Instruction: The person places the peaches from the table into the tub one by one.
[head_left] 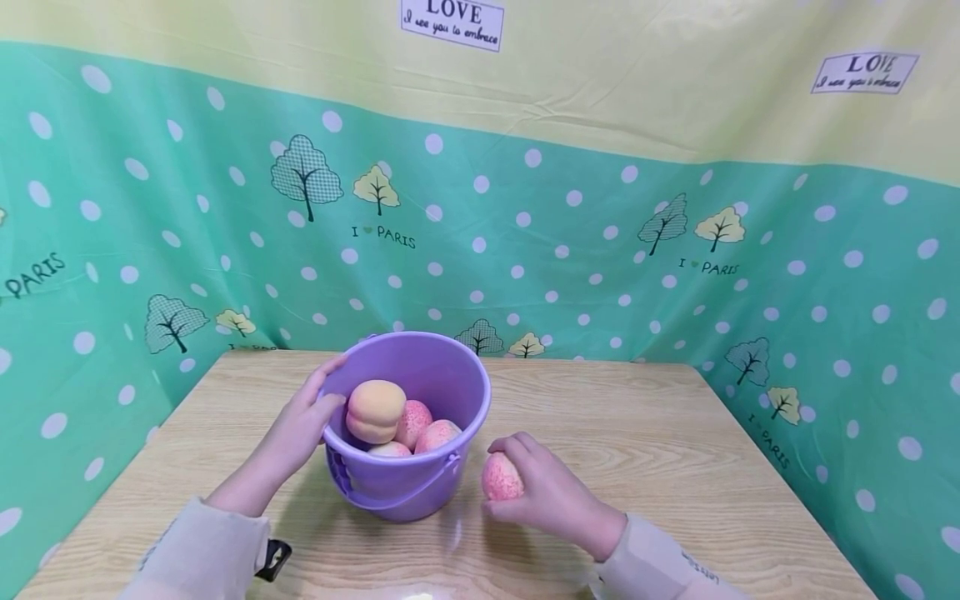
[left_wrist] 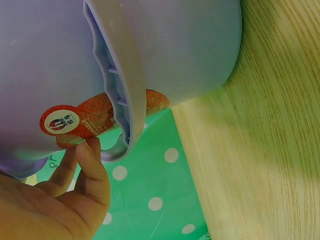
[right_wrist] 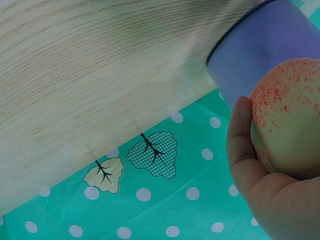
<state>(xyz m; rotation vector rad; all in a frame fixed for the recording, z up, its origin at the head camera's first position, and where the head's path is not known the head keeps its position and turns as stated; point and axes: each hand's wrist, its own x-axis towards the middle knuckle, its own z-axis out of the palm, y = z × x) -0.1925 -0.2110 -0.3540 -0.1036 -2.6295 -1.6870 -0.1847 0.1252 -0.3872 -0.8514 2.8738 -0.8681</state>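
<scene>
A purple bucket stands on the table, its mouth tipped somewhat toward me. My left hand holds the bucket's rim at the left, thumb over the edge; in the left wrist view, curled fingers touch the outer wall beside a red sticker. Inside the bucket lie several peaches, a yellowish one on top and pink-speckled ones beneath. To the right of the bucket, my right hand grips a pink-speckled peach, also large in the right wrist view.
The bucket's handle hangs down on the near side. A wooden table lies under everything. Behind it and along both sides hangs a green and yellow printed cloth. A black buckle-like piece shows by the left sleeve.
</scene>
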